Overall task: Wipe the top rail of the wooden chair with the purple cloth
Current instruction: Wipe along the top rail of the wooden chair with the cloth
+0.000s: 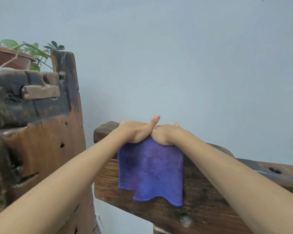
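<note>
The purple cloth [150,171] is draped over the top rail [105,130] of the dark wooden chair and hangs down the front of its backrest [201,200]. My left hand [135,130] and my right hand [166,134] lie side by side on top of the rail, both pressing the upper edge of the cloth against the wood. Their fingers curl over the far side of the rail and are mostly hidden. The left thumb sticks up between the two hands.
A tall, weathered wooden piece [46,132] stands close to the left of the chair. On it sits a reddish plant pot [8,58] with green leaves. A plain pale wall [193,56] is right behind the rail.
</note>
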{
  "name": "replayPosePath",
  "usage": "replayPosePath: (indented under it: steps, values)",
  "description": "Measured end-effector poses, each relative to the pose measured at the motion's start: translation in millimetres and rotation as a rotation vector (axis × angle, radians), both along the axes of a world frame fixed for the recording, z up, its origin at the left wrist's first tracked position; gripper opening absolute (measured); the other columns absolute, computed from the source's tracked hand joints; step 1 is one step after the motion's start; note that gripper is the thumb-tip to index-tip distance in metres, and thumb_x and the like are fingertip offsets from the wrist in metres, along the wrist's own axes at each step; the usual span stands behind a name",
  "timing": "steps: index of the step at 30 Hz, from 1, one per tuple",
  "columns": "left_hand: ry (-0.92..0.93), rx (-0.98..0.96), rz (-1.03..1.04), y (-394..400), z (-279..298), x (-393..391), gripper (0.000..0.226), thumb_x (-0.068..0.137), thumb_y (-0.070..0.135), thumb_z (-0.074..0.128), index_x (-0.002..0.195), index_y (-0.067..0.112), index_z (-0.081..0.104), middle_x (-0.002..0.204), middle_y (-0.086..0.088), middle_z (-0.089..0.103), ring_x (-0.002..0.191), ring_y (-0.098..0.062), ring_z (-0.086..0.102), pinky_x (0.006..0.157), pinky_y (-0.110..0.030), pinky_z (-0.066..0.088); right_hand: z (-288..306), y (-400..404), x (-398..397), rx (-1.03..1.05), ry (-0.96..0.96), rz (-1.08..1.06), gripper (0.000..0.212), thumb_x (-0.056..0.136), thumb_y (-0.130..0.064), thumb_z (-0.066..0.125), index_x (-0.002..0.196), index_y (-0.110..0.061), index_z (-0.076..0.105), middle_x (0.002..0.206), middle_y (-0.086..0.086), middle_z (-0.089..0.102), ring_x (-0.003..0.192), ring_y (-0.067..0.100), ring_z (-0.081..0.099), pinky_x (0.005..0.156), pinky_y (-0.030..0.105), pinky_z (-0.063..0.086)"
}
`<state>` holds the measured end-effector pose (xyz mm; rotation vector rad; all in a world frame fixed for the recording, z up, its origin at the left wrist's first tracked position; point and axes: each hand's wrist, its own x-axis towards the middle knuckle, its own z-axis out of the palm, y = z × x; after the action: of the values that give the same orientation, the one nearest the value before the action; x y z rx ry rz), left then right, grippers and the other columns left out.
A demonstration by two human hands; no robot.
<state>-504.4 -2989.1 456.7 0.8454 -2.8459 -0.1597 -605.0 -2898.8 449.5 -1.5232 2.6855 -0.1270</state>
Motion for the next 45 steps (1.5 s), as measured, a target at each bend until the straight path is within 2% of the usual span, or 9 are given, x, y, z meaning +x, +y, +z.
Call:
replayPosePath:
  steps: [8, 12, 18, 23, 28, 33, 36, 40, 45]
  values:
    - [-0.058, 0.025, 0.043, 7, 4, -8, 0.091, 0.086, 0.079, -0.009, 0.145, 0.042, 0.05, 0.156, -0.002, 0.045, 0.145, -0.031, 0.036, 0.114, -0.045, 0.023, -3, 6, -9, -0.056, 0.007, -0.019, 0.066, 0.104, -0.041, 0.006, 0.16, -0.027, 0.04, 0.165, 0.002, 0.043, 0.154, 0.026, 0.033, 0.124, 0.061, -0.004]
    - [-0.016, -0.055, 0.0, 23, -5, -3, 0.083, 0.092, 0.073, -0.005, 0.148, 0.039, 0.046, 0.155, 0.003, 0.046, 0.145, -0.025, 0.038, 0.112, -0.044, 0.025, -9, 29, -3, -0.119, 0.022, -0.025, 0.063, 0.103, -0.039, 0.015, 0.165, -0.031, 0.025, 0.17, 0.001, 0.031, 0.16, 0.029, 0.017, 0.125, 0.06, -0.005]
    - [0.054, -0.17, -0.099, 54, -23, 6, 0.075, 0.095, 0.065, -0.005, 0.149, 0.039, 0.041, 0.156, 0.011, 0.043, 0.145, -0.02, 0.034, 0.109, -0.049, 0.029, -30, 77, 16, -0.273, 0.076, -0.09, 0.06, 0.104, -0.034, 0.023, 0.156, -0.007, 0.036, 0.158, 0.018, 0.04, 0.149, 0.032, 0.032, 0.122, 0.047, 0.023]
    - [0.087, -0.247, -0.199, 82, -38, 10, 0.072, 0.1, 0.06, 0.004, 0.156, 0.024, 0.031, 0.164, 0.005, 0.03, 0.151, -0.017, 0.025, 0.12, -0.037, 0.017, -48, 114, 24, -0.277, 0.092, -0.158, 0.072, 0.106, -0.039, 0.026, 0.162, 0.004, 0.013, 0.17, 0.025, 0.021, 0.157, 0.033, 0.022, 0.126, 0.046, 0.017]
    - [0.044, -0.213, -0.236, 83, -36, 4, 0.066, 0.102, 0.056, 0.003, 0.16, 0.029, 0.019, 0.168, 0.009, 0.018, 0.154, -0.012, 0.013, 0.121, -0.035, 0.011, -50, 117, 25, -0.253, 0.148, -0.205, 0.069, 0.107, -0.041, 0.022, 0.155, 0.008, 0.03, 0.162, 0.024, 0.038, 0.15, 0.034, 0.035, 0.123, 0.047, 0.022]
    - [0.062, -0.09, -0.231, 77, -26, -14, 0.068, 0.099, 0.062, -0.003, 0.156, 0.04, 0.025, 0.164, 0.019, 0.024, 0.152, -0.004, 0.017, 0.118, -0.039, 0.019, -39, 102, 0, -0.23, 0.098, -0.194, 0.066, 0.105, -0.041, 0.016, 0.148, -0.001, 0.045, 0.148, 0.018, 0.055, 0.136, 0.035, 0.049, 0.115, 0.048, 0.026]
    - [0.057, -0.055, -0.22, 76, -23, -36, 0.076, 0.094, 0.07, -0.005, 0.154, 0.042, 0.031, 0.162, 0.017, 0.031, 0.15, -0.005, 0.022, 0.117, -0.039, 0.018, -34, 94, -25, -0.195, -0.046, -0.145, 0.068, 0.103, -0.044, 0.013, 0.162, -0.015, 0.03, 0.162, 0.009, 0.043, 0.148, 0.031, 0.038, 0.123, 0.051, 0.017]
    - [0.067, 0.132, -0.197, 71, -14, -60, 0.086, 0.088, 0.077, -0.008, 0.133, 0.046, 0.058, 0.149, 0.012, 0.052, 0.139, -0.015, 0.042, 0.107, -0.04, 0.025, -28, 82, -49, -0.126, -0.113, -0.13, 0.07, 0.101, -0.049, 0.001, 0.164, -0.032, 0.024, 0.167, -0.001, 0.039, 0.154, 0.028, 0.032, 0.124, 0.059, -0.002]
    - [0.012, 0.135, -0.141, 73, -9, -79, 0.086, 0.094, 0.071, -0.006, 0.134, 0.036, 0.062, 0.148, -0.001, 0.055, 0.137, -0.026, 0.047, 0.116, -0.047, 0.026, -25, 77, -64, -0.146, -0.091, -0.164, 0.068, 0.104, -0.046, 0.003, 0.16, -0.027, 0.038, 0.161, 0.003, 0.048, 0.15, 0.028, 0.039, 0.124, 0.062, -0.005]
